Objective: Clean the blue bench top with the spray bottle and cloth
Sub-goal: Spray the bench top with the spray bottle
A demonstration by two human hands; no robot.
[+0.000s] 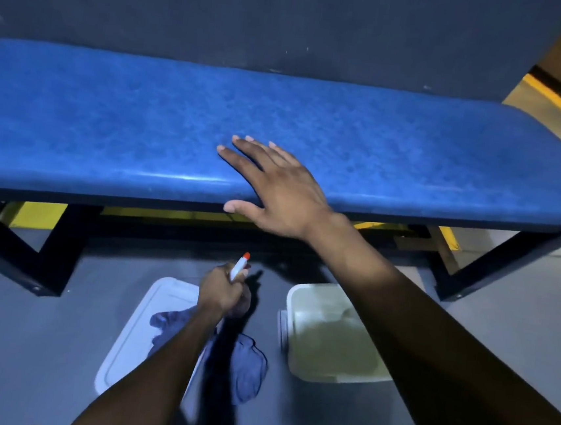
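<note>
Resting flat with fingers spread, the right hand (276,191) sits on the mottled, glossy blue desk (109,120). Left hand (221,294) is wrapped round a white spray bottle (240,266) with a red tip; no readable labels. Crumpled blue cloth (247,366) lies on the floor.

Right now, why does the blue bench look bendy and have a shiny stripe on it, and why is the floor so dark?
In the head view, the wide lens bows the bench top, so its straight edges curve; the shiny stripe near its front edge is glare from a light; the floor below is dim, with dark shadows beside the left hand on the spray bottle and across the cloth.
</note>
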